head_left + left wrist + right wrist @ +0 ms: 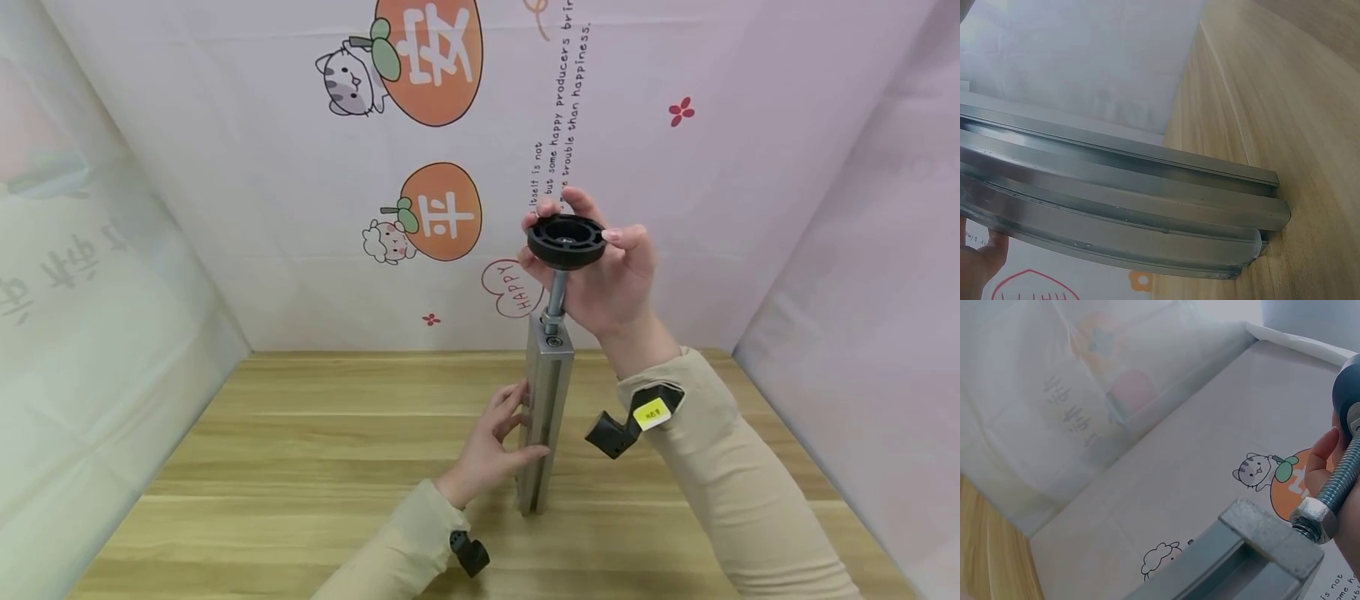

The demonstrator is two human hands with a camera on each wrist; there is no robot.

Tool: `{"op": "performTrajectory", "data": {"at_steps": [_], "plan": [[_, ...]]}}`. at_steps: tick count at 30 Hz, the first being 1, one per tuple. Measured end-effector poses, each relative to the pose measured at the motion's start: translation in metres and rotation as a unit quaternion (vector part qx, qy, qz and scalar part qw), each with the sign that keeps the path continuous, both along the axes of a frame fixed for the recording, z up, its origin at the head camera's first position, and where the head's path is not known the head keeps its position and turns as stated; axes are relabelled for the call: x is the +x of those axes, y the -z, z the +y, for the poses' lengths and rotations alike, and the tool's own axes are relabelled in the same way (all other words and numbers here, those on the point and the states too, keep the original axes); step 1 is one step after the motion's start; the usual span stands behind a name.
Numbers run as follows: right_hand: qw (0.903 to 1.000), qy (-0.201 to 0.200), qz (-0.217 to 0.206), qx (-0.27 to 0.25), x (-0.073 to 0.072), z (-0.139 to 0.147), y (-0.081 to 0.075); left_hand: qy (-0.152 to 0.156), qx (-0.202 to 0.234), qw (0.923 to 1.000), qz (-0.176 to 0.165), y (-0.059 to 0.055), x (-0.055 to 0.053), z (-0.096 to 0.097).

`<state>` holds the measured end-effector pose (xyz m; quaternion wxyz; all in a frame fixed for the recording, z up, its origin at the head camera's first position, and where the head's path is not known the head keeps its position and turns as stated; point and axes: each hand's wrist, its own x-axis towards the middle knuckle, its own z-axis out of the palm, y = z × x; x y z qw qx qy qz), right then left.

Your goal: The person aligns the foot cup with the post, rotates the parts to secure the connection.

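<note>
A slotted aluminium profile point(546, 417) stands upright on the wooden table. From its top end rises a threaded rod point(557, 292) with a hex nut point(1314, 519) low on it, just above the end plate point(1272, 537). A round black foot point(567, 257) caps the rod. My right hand point(611, 292) grips this foot by its rim, thumb at the right and fingers round the far side. Lower down, my left hand point(487, 450) holds the profile's sides between thumb and fingers. The left wrist view shows the profile's grooves point(1116, 181) and its lower end at the wood.
The wooden table point(337, 450) reaches back to a printed white cloth point(247, 208) with orange fruit and cartoon animals. Cloth walls point(847, 250) close in the left and right sides. Black camera mounts point(615, 433) sit on both wrists.
</note>
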<state>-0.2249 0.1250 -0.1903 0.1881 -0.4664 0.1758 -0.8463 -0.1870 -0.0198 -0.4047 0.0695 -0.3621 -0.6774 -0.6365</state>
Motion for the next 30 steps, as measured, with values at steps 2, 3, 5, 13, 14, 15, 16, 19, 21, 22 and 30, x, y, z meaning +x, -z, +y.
{"op": "performTrajectory", "data": {"at_steps": [2, 3, 5, 13, 14, 15, 16, 19, 21, 22, 30], "plan": [[1.0000, 0.005, -0.007, -0.001, 0.0010, -0.0001, -0.0003, 0.001, -0.001, 1.0000, 0.001, -0.0004, -0.0005, -0.0001], [0.9999, 0.006, -0.011, -0.001, 0.0014, 0.0000, -0.0004, 0.000, -0.001, 1.0000, 0.000, -0.0003, -0.0009, -0.0001], [0.9997, 0.016, -0.015, 0.003, 0.0026, -0.0006, -0.0005, 0.002, 0.001, 1.0000, 0.001, -0.0001, -0.0010, -0.0002], [0.9964, 0.083, -0.011, 0.015, 0.0037, -0.0022, 0.0023, 0.003, 0.003, 1.0000, -0.001, -0.0007, 0.0002, -0.0013], [0.9956, 0.092, -0.011, 0.016, 0.0040, -0.0021, 0.0027, 0.002, 0.001, 1.0000, -0.001, -0.0007, 0.0002, -0.0012], [0.9943, 0.105, -0.008, 0.019, 0.0045, -0.0020, 0.0030, 0.002, 0.000, 1.0000, -0.001, -0.0008, 0.0004, -0.0010], [0.9925, 0.120, -0.004, 0.026, 0.0053, -0.0020, 0.0035, 0.001, -0.001, 1.0000, -0.002, -0.0007, 0.0006, -0.0010], [0.9869, 0.154, 0.012, 0.046, 0.0066, -0.0020, 0.0041, -0.002, -0.004, 1.0000, -0.003, -0.0001, 0.0015, -0.0013], [0.9810, 0.182, 0.030, 0.058, 0.0067, -0.0013, 0.0040, -0.005, -0.007, 1.0000, -0.004, 0.0003, 0.0013, -0.0012], [0.9785, 0.193, 0.039, 0.062, 0.0066, -0.0006, 0.0039, -0.005, -0.008, 1.0000, -0.002, 0.0002, 0.0012, -0.0013], [0.9595, 0.246, 0.107, 0.086, 0.0026, 0.0047, 0.0023, 0.006, -0.007, 0.9999, -0.005, -0.0023, 0.0010, -0.0022]]}}
